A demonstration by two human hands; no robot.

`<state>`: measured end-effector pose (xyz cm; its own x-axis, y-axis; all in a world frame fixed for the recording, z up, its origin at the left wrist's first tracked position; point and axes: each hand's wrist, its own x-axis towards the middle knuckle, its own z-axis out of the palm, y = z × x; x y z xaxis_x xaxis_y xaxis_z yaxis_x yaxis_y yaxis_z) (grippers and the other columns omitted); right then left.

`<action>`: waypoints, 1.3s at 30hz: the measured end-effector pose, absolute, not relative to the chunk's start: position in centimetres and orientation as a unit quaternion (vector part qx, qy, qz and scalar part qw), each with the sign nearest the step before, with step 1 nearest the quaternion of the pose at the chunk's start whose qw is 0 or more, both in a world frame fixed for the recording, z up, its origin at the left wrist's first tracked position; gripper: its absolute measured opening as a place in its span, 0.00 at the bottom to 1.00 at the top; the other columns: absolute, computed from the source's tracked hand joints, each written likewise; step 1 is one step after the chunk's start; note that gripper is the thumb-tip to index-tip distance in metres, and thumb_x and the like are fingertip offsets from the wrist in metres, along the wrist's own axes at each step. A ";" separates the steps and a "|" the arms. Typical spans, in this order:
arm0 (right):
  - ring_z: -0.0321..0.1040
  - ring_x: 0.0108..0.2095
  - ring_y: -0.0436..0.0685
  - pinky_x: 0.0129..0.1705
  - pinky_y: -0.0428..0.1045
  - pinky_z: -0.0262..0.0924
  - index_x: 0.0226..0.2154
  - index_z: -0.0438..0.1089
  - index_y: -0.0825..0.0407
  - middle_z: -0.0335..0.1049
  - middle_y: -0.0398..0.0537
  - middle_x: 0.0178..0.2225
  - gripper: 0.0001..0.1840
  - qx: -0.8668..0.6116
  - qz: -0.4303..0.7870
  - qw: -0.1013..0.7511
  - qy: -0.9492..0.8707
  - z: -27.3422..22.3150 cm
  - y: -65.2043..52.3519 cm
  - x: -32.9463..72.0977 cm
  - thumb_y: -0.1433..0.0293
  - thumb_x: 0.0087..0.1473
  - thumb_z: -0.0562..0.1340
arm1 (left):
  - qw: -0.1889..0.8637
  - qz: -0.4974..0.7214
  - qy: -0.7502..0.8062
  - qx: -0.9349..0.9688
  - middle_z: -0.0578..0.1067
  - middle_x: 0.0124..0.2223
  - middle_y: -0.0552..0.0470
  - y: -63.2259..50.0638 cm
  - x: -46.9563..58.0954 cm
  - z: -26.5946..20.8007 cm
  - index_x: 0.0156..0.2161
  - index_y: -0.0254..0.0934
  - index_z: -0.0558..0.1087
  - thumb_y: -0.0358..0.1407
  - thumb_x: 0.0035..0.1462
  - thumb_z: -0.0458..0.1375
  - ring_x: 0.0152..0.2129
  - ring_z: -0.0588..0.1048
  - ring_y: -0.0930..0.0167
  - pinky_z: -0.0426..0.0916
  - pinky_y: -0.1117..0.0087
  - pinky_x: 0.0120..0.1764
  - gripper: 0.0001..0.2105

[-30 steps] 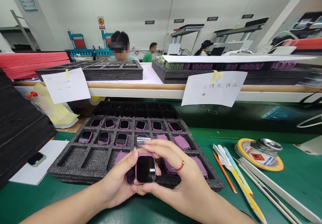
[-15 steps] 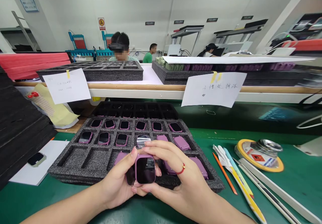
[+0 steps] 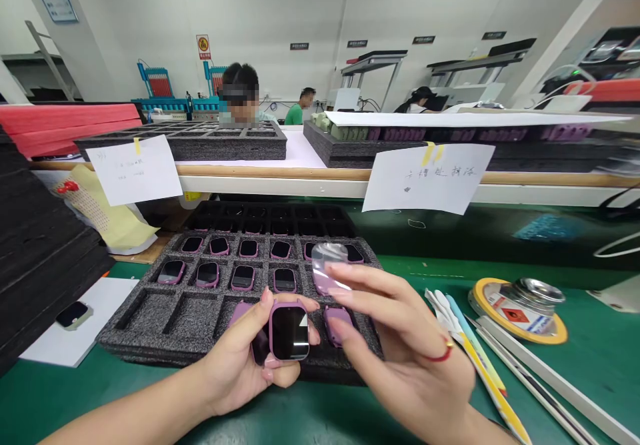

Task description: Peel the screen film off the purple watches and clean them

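Observation:
My left hand point(image 3: 250, 358) is closed round two purple watch bodies near the front of the foam tray point(image 3: 150, 346). The front watch body point(image 3: 290, 333) faces me with its glossy black screen; the other is partly hidden behind it and my fingers. Up and to the right, my right hand point(image 3: 400, 345) holds a clear film point(image 3: 330, 253) at its index and middle fingertips, with the thumb apart. Beneath that hand, a purple watch body point(image 3: 339, 325) lies in a tray pocket. More watch bodies point(image 3: 243, 277) rest screen up in the rows behind.
To the right lie a white-and-yellow tool point(image 3: 487, 385), long pale strips point(image 3: 540, 385) and a metal can beside a yellow-rimmed roll point(image 3: 477, 301). A watch point(image 3: 73, 315) rests on white paper at left. A shelf point(image 3: 320, 188) crosses behind; co-workers sit beyond.
My right hand has moved away from the watch bodies to the right, carrying the clear film with it. My left hand stays almost in place, still holding both.

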<state>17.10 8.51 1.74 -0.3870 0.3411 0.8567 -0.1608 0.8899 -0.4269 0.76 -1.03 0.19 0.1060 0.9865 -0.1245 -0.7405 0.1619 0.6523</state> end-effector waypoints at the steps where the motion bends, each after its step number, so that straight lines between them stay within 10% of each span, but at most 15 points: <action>1: 0.77 0.45 0.59 0.48 0.56 0.76 0.48 0.74 0.45 0.78 0.49 0.44 0.22 -0.062 0.240 0.562 -0.789 1.7 8.7 17.1 0.83 0.56 0.64 | 0.709 0.609 0.279 0.223 0.77 0.32 0.46 -1.1 0.7 0.2 0.41 0.35 0.81 0.51 0.59 0.63 0.15 0.56 0.84 0.49 0.80 0.19 0.19; 7: 0.80 0.35 0.56 0.41 0.51 0.78 0.39 0.77 0.47 0.82 0.46 0.36 0.15 -0.044 0.258 0.561 -0.785 1.8 9.4 17.0 0.83 0.54 0.66 | 0.711 0.605 0.283 0.218 0.78 0.33 0.46 -1.2 0.7 0.5 0.41 0.34 0.82 0.50 0.58 0.64 0.14 0.57 0.84 0.49 0.80 0.19 0.19; 20: 0.79 0.38 0.55 0.35 0.50 0.75 0.59 0.68 0.51 0.83 0.45 0.41 0.20 0.102 0.099 0.445 -0.884 1.5 8.7 18.6 0.75 0.66 0.58 | 0.717 0.601 0.291 0.202 0.76 0.32 0.47 -1.2 0.8 0.7 0.40 0.36 0.82 0.51 0.55 0.65 0.15 0.59 0.84 0.50 0.81 0.18 0.20; 31: 0.78 0.47 0.49 0.60 0.43 0.66 0.46 0.77 0.53 0.82 0.43 0.42 0.11 0.098 0.117 0.475 -0.867 1.9 8.1 17.4 0.74 0.68 0.58 | 0.715 0.590 0.318 0.198 0.69 0.27 0.55 -1.2 0.7 0.1 0.39 0.38 0.81 0.54 0.51 0.67 0.15 0.60 0.84 0.52 0.83 0.18 0.20; 39: 0.72 0.36 0.55 0.43 0.53 0.69 0.41 0.76 0.53 0.82 0.46 0.37 0.08 0.062 0.098 0.480 -0.870 2.0 8.0 16.8 0.77 0.58 0.66 | 0.706 0.603 0.318 0.190 0.67 0.25 0.57 -1.1 0.9 0.4 0.38 0.37 0.81 0.53 0.49 0.69 0.14 0.56 0.85 0.50 0.83 0.18 0.21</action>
<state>16.77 8.03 2.05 -0.5315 -0.0133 0.8470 -0.2022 0.9730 -0.1116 0.86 -1.14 0.39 0.0700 0.9731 -0.2195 -0.7311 0.1997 0.6524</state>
